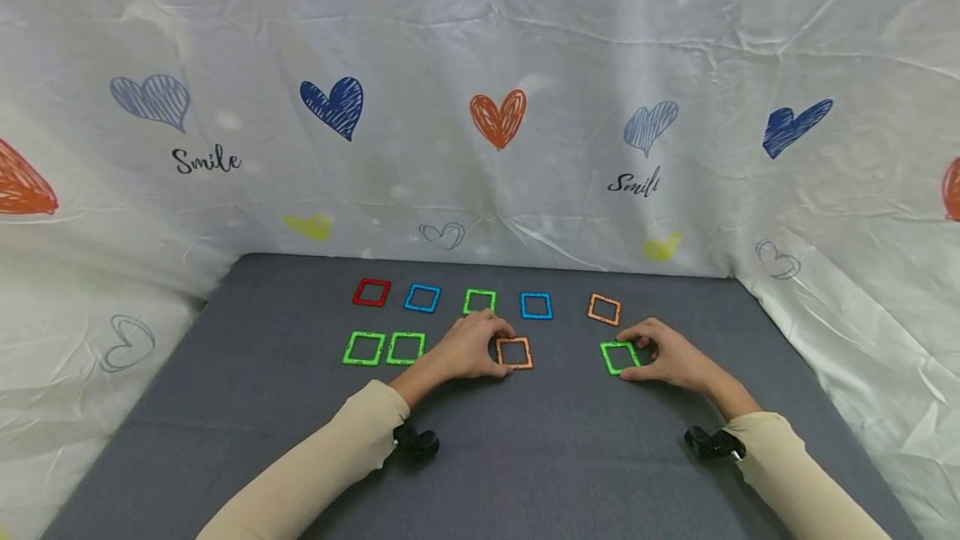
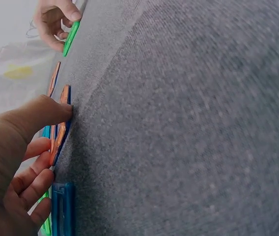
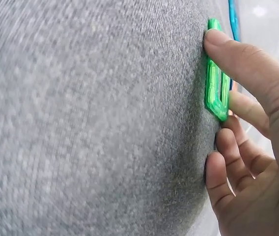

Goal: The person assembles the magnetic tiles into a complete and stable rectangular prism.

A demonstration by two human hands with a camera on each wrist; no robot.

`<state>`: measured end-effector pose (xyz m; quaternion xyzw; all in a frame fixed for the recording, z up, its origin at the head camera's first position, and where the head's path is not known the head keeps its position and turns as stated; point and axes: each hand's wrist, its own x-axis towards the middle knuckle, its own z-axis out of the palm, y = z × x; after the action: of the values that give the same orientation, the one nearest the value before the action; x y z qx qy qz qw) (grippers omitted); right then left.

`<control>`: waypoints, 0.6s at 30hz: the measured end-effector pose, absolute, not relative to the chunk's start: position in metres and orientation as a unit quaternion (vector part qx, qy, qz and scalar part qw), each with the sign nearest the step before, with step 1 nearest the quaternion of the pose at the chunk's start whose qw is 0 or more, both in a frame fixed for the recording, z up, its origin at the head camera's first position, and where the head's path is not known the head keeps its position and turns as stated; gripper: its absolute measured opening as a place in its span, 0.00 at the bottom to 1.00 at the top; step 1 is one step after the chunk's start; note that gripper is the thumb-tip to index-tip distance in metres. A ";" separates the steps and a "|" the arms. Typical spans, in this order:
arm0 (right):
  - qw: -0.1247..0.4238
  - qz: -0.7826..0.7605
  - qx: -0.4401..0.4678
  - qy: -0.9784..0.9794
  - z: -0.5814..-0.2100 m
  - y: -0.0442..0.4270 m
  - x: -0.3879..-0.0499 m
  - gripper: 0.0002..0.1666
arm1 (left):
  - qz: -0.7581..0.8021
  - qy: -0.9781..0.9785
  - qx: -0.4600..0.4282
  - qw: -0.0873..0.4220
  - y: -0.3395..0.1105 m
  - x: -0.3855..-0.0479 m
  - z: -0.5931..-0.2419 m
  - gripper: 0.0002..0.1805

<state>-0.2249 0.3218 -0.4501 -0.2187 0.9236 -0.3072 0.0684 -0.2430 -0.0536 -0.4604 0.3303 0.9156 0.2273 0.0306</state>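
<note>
My left hand (image 1: 472, 347) pinches an orange square magnetic tile (image 1: 530, 352) between thumb and fingers at its left side. In the left wrist view that orange tile (image 2: 65, 96) is tilted, and a blue square tile (image 2: 64, 209) lies under the hand, hidden in the head view. Farther right, my right hand (image 1: 667, 357) holds a green square tile (image 1: 606, 359) by its edges, thumb at the near side. The right wrist view shows this green tile (image 3: 212, 78) close to the grey cloth, with the other fingers loosely bent below it.
A back row holds a red tile (image 1: 356, 293), a blue tile (image 1: 408, 297), a green tile (image 1: 467, 300), another blue tile (image 1: 523, 306) and an orange tile (image 1: 592, 307). Two green tiles (image 1: 349, 348) lie left of my left hand. A white curtain (image 1: 420, 173) hangs behind the grey table (image 1: 525, 465).
</note>
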 end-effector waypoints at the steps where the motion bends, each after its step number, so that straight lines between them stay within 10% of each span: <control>1: 0.066 -0.307 -0.216 0.924 -0.450 0.321 -0.225 0.32 | 0.230 0.914 0.332 0.030 -0.054 -0.243 -0.461 0.28; 18: 0.032 -0.295 -0.205 0.933 -0.454 0.315 -0.219 0.30 | 0.262 0.905 0.332 0.046 -0.053 -0.242 -0.457 0.28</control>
<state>-0.2192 0.3153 -0.4540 -0.2050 0.9327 -0.2949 0.0319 -0.2416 -0.0534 -0.4573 0.3317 0.9052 0.2619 0.0458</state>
